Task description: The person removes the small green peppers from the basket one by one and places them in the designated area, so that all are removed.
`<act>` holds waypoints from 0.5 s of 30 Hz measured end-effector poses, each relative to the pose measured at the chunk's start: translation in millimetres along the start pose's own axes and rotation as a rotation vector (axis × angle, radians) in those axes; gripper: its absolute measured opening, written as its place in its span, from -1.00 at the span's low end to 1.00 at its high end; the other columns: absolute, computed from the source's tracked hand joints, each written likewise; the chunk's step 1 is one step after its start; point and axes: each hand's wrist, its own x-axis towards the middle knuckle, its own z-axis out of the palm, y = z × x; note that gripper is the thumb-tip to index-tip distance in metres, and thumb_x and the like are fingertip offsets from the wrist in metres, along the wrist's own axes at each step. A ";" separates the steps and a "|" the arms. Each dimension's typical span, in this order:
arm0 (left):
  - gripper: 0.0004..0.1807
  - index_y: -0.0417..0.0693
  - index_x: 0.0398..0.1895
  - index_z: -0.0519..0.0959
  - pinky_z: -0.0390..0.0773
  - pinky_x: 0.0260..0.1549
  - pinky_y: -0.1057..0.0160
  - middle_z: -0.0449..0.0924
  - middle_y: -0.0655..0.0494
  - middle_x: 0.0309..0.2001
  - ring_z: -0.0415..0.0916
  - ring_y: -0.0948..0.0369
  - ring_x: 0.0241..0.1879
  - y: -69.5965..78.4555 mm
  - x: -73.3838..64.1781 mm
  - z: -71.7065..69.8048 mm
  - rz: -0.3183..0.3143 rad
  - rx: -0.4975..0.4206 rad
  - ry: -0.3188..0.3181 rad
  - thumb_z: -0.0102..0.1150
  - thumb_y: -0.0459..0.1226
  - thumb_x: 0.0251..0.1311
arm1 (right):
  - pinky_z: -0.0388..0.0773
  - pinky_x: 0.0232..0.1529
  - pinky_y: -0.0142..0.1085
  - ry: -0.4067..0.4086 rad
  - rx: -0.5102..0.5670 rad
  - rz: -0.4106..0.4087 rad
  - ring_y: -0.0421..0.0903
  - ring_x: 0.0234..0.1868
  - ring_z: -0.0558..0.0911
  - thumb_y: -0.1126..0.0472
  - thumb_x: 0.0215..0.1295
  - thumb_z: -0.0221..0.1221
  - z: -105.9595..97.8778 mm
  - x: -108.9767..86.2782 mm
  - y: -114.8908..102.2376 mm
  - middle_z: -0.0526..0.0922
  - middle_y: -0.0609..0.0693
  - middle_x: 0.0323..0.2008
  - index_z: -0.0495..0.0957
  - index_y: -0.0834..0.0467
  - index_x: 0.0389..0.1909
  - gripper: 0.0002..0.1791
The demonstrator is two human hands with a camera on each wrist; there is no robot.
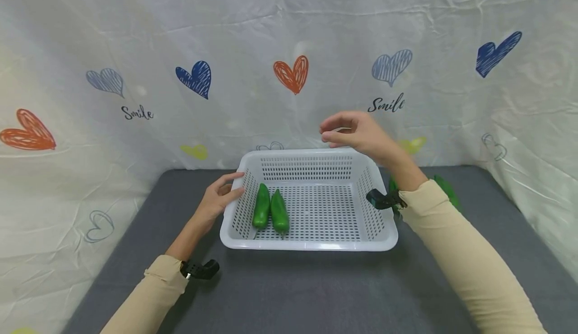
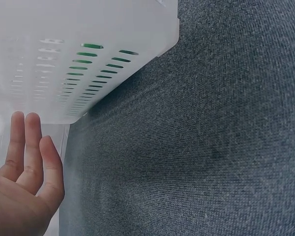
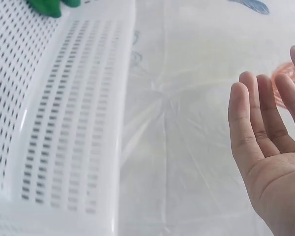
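Cloth [image 1: 298,289] bears a slotted white basket [image 1: 311,245], left grip [image 1: 218,198] loosely touching, right [image 1: 361,136] slack, empty.

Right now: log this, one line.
left hand: at rim of white perforated basket; right hand: raised, empty; basket: two green peppers, left side; right of basket: more green peppers, partly hidden

Hands [image 1: 219,197] [image 1: 356,132] apart, right one higher
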 end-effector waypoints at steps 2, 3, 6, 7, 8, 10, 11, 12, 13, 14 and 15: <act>-0.41 0.02 0.47 0.38 0.67 -0.26 0.01 0.49 -0.27 0.20 0.61 -0.07 -0.03 -0.4 0.0 0.0 0.000 0.000 0.001 0.26 -0.17 0.42 | 0.61 0.01 -0.06 -0.014 0.019 0.006 0.09 0.04 0.64 0.30 0.36 0.33 7.5 5.7 3.5 0.60 0.19 0.05 0.60 0.34 0.08 -0.67; -0.41 0.02 0.46 0.38 0.67 -0.26 0.01 0.49 -0.27 0.20 0.61 -0.07 -0.03 -0.7 0.1 0.1 -0.001 -0.001 0.002 0.26 -0.17 0.42 | 0.61 0.01 -0.05 -0.022 0.034 0.010 0.12 0.04 0.63 0.31 0.36 0.33 11.3 8.3 5.4 0.60 0.20 0.05 0.60 0.34 0.08 -0.68; -0.42 0.02 0.46 0.39 0.67 -0.25 0.01 0.49 -0.27 0.20 0.60 -0.08 -0.03 -1.2 0.3 0.5 -0.001 -0.003 0.003 0.26 -0.17 0.42 | 0.59 0.04 -0.03 -0.040 0.065 0.037 0.15 0.05 0.62 0.30 0.36 0.34 21.7 15.1 12.4 0.58 0.24 0.07 0.61 0.31 0.08 -0.68; -0.42 0.03 0.46 0.39 0.67 -0.25 0.01 0.48 -0.27 0.20 0.60 -0.08 -0.02 -1.3 0.5 0.6 0.000 -0.002 0.002 0.26 -0.16 0.42 | 0.59 0.05 -0.02 -0.044 0.078 0.046 0.14 0.06 0.62 0.31 0.36 0.34 25.2 17.0 14.5 0.57 0.25 0.08 0.60 0.31 0.08 -0.68; -0.42 0.03 0.46 0.38 0.67 -0.25 0.01 0.48 -0.26 0.21 0.60 -0.08 -0.01 -1.4 0.7 0.8 0.000 0.000 0.001 0.26 -0.16 0.42 | 0.58 0.06 -0.01 -0.049 0.093 0.054 0.15 0.06 0.61 0.32 0.36 0.33 28.5 18.9 16.8 0.57 0.25 0.09 0.60 0.32 0.09 -0.67; -0.42 0.03 0.46 0.38 0.67 -0.24 0.01 0.48 -0.26 0.22 0.60 -0.08 -0.01 -1.4 1.0 1.0 0.001 0.002 0.000 0.26 -0.15 0.42 | 0.56 0.08 0.02 -0.059 0.117 0.072 0.14 0.08 0.59 0.33 0.36 0.33 35.3 22.7 21.7 0.56 0.24 0.10 0.59 0.32 0.11 -0.66; -0.42 0.04 0.46 0.38 0.67 -0.24 0.02 0.48 -0.26 0.22 0.60 -0.08 -0.01 -1.4 1.0 1.0 0.001 0.003 0.001 0.26 -0.15 0.42 | 0.56 0.08 0.03 -0.065 0.129 0.082 0.15 0.09 0.58 0.33 0.36 0.33 39.2 24.6 23.9 0.56 0.24 0.11 0.58 0.32 0.12 -0.65; -0.42 0.04 0.46 0.38 0.67 -0.24 0.02 0.48 -0.26 0.22 0.60 -0.08 -0.01 -1.4 0.9 0.9 0.000 0.003 0.001 0.26 -0.15 0.42 | 0.55 0.09 0.05 -0.075 0.144 0.095 0.17 0.10 0.57 0.33 0.36 0.32 43.3 26.4 26.3 0.55 0.23 0.12 0.57 0.32 0.13 -0.64; -0.41 0.04 0.47 0.38 0.67 -0.24 0.02 0.48 -0.26 0.22 0.60 -0.08 -0.01 -1.5 0.7 0.8 0.000 0.003 0.002 0.26 -0.15 0.42 | 0.55 0.09 0.06 -0.085 0.156 0.109 0.19 0.12 0.56 0.33 0.37 0.32 47.6 28.4 29.2 0.55 0.22 0.12 0.56 0.33 0.14 -0.63; -0.42 0.04 0.46 0.38 0.67 -0.25 0.02 0.48 -0.26 0.22 0.60 -0.08 -0.02 -1.6 0.4 0.6 -0.001 0.001 0.004 0.26 -0.16 0.42 | 0.54 0.09 0.08 -0.097 0.164 0.123 0.22 0.12 0.56 0.32 0.37 0.32 52.1 30.3 32.4 0.54 0.21 0.12 0.56 0.33 0.15 -0.63; -0.42 0.03 0.46 0.38 0.67 -0.25 0.01 0.48 -0.27 0.22 0.60 -0.08 -0.02 -1.7 0.1 0.4 -0.002 -0.001 0.005 0.25 -0.16 0.43 | 0.54 0.10 0.08 -0.107 0.162 0.139 0.24 0.13 0.56 0.31 0.37 0.32 57.0 31.9 35.1 0.55 0.21 0.11 0.55 0.32 0.15 -0.62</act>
